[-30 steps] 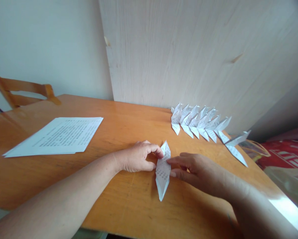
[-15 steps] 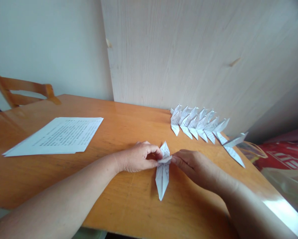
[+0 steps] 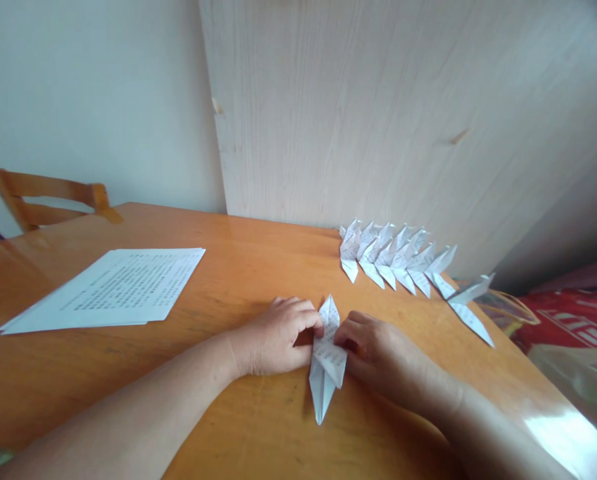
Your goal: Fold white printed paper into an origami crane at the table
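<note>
A printed white paper, folded into a long pointed origami piece (image 3: 323, 383), lies on the wooden table in front of me. One flap is folded down across its middle and angles toward the lower right. On its left edge, my left hand (image 3: 283, 337) pinches the paper between thumb and fingers. My right hand (image 3: 378, 347) grips the opposite edge beside the flap, fingers curled; its fingertips are partly hidden. Beyond them at the back right stand several finished-looking folded paper pieces (image 3: 398, 257) in rows, with a separate one (image 3: 471, 310) closer to the table's right edge.
A stack of printed paper sheets (image 3: 123, 290) rests on the left of the table (image 3: 258, 267). A wooden chair (image 3: 53, 190) stands at the far left, and a pale panel (image 3: 358, 113) rises behind the table. Red and clear bags (image 3: 573, 320) sit past the right edge.
The flap at the middle has come down toward me over the lower half of the piece. My right hand has curled in closer to the paper. The view has tilted slightly.
</note>
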`<state>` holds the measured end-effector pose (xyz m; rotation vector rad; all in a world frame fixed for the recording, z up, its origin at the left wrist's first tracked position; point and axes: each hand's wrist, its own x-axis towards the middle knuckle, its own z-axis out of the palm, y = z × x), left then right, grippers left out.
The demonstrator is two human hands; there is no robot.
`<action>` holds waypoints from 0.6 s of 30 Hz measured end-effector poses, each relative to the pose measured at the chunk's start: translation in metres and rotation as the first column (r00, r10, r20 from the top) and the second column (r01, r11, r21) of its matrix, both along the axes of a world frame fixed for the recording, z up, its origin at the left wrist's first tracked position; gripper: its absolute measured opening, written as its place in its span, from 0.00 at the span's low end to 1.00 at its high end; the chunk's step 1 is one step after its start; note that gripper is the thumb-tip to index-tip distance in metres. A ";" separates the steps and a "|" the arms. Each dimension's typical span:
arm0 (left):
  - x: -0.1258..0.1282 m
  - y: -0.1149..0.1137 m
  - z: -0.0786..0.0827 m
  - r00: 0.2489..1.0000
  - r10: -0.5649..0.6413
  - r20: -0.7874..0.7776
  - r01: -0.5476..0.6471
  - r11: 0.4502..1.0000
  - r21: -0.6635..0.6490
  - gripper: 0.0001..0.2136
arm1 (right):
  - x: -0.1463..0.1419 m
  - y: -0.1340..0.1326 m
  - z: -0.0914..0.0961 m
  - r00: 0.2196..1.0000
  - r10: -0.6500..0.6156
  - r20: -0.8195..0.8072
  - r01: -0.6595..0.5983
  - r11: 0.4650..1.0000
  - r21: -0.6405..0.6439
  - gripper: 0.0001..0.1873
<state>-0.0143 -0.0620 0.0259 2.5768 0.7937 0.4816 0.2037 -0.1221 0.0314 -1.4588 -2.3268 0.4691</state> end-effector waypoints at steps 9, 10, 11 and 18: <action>0.003 0.001 -0.003 0.999 0.043 0.002 -0.043 0.999 0.000 0.04 | 0.001 0.002 -0.002 0.998 -0.014 -0.065 0.013 1.000 -0.019 0.07; 0.003 0.001 -0.003 0.999 0.048 0.005 -0.048 0.999 -0.010 0.04 | 0.001 0.002 -0.001 0.997 -0.022 -0.068 0.020 0.999 -0.025 0.07; 0.003 0.002 -0.003 0.999 0.053 0.006 -0.052 0.998 -0.023 0.04 | 0.001 0.003 -0.002 0.997 -0.030 -0.066 0.029 0.999 -0.031 0.07; 0.005 0.008 -0.006 0.995 0.103 -0.003 -0.103 0.993 -0.051 0.06 | 0.002 0.007 -0.006 0.992 -0.104 -0.066 0.102 0.994 -0.039 0.11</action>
